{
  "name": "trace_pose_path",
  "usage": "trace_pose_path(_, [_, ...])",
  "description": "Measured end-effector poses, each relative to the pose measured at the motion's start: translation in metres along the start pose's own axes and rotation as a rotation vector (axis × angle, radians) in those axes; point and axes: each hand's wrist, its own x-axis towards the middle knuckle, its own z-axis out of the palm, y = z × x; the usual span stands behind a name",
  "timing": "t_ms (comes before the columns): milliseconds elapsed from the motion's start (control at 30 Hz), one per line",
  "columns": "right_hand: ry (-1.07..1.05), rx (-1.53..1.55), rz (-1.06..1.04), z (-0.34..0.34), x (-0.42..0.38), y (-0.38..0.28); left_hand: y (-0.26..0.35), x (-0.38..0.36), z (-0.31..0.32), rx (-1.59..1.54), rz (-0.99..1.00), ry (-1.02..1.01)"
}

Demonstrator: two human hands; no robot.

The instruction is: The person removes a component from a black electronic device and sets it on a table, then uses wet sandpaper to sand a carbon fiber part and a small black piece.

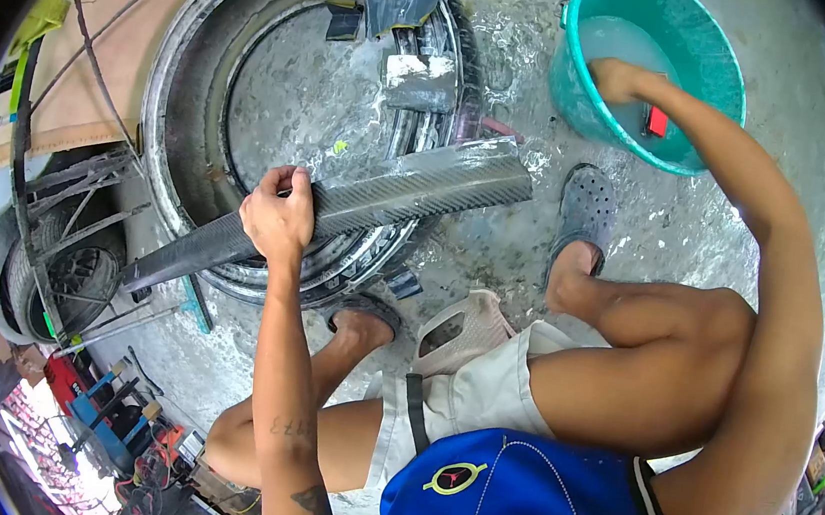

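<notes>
A long, curved carbon-fibre panel (420, 186) with a glossy woven pattern lies slantwise across a tire (154, 110) on the floor. My left hand (279, 215) grips the panel left of its middle, fingers curled over its upper edge. Inside the green bucket (565, 98), my right hand (624, 81) reaches down to cloudy water (621, 40); its fingertips are hidden, so whether it holds anything does not show. A red object (657, 121) rests against the bucket's inner wall, below my right wrist.
Dark sheet pieces (402, 7) and a grey pad with white foam (419, 81) lie on the tire's right side. A metal frame (18, 166) and a wheel (80, 268) stand at left. A pink plastic stool (465, 328) is beneath me. Tools (149, 471) clutter the lower left.
</notes>
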Motion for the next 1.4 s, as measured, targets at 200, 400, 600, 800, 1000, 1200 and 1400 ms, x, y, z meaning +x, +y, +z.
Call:
trace_pose_path(200, [-0.18, -0.346, 0.058, 0.034, 0.021, 0.023, -0.006, 0.002, 0.002, -0.048, 0.001, 0.023])
trace_pose_path(400, [0.053, -0.437, 0.006, 0.09, 0.034, 0.078, -0.008, 0.003, -0.001, -0.015, 0.044, 0.055])
trace_pose_path(600, [0.033, 0.16, 0.03, -0.024, -0.022, 0.035, -0.007, 0.002, 0.003, -0.014, -0.002, 0.041])
trace_pose_path(800, [0.027, 1.163, 0.146, -0.07, -0.08, 0.047, -0.007, 0.003, 0.004, 0.016, 0.009, 0.037])
trace_pose_path(1000, [0.081, 1.341, 0.012, -0.066, -0.096, 0.052, -0.006, 0.002, 0.004, -0.029, 0.02, 0.038])
trace_pose_path(1200, [0.213, 0.957, 0.064, -0.07, -0.092, 0.056, -0.005, 0.001, 0.003, -0.039, 0.014, 0.045])
trace_pose_path(1400, [0.454, 0.705, -0.033, -0.109, -0.097, 0.018, -0.018, 0.001, 0.012, -0.067, 0.169, 0.181])
